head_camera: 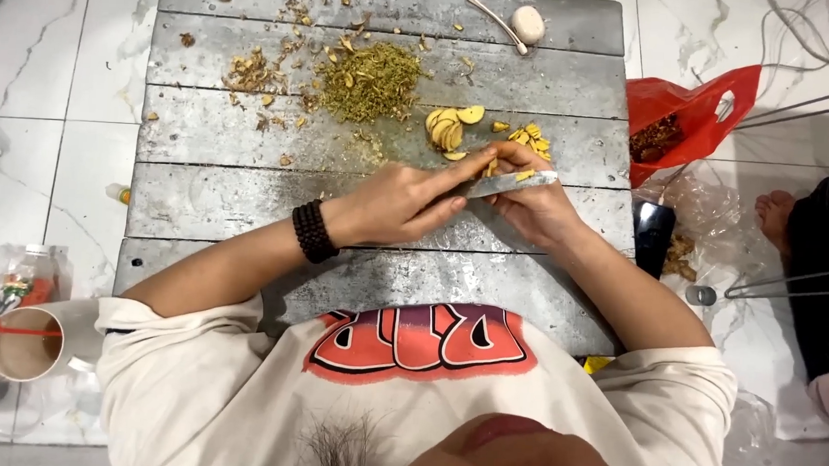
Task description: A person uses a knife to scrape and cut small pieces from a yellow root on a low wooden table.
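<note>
Wiping along the flat of the knife blade [510, 182], the left hand [402, 204] runs extended fingers toward the tip while the right hand [534, 206] stays closed round the handle; keeping fingertips on the flat, off the edge, seems wise. Yellow slices [453, 129] lie just beyond on the grey plank bench [246, 205] (green chopped herb [370, 81] farther back). A red plastic bag [690, 110] sits open at right; a paper cup [21, 345] with red straw at lower left.

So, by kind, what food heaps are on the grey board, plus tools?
Green chopped herb heap: 1
Yellow sliced-root heaps: 2
Brown peel heap: 1
Knife, in right hand: 1
White bulb: 1
Total: 6
</note>
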